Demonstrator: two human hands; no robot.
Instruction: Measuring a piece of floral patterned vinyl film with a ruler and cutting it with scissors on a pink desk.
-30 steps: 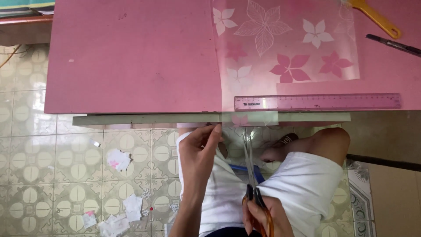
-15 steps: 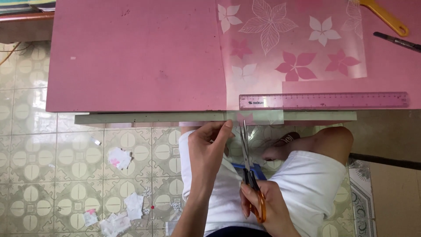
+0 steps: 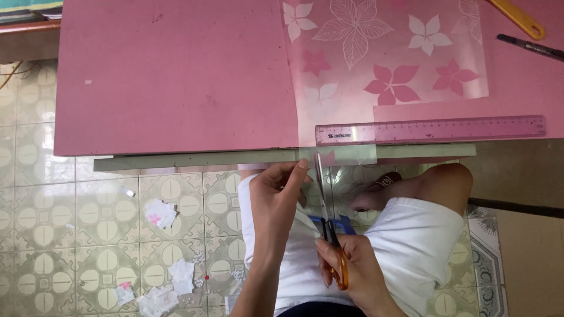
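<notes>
Across pink table (image 3: 176,76), ruler (image 3: 432,130), floral film (image 3: 385,53), scissors (image 3: 329,229) below.

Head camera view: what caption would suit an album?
Right hand scissors clear flowered film overhanging pink table; left hand steadies it.

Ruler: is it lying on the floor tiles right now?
No, the pink ruler lies flat on the pink tabletop near its front edge, beside the flower-printed clear sheet.

a pink table (image 3: 176,82) stands over a floor (image 3: 47,223) of patterned cream tiles, with paper scraps (image 3: 160,212) scattered left of the fingers.
</notes>
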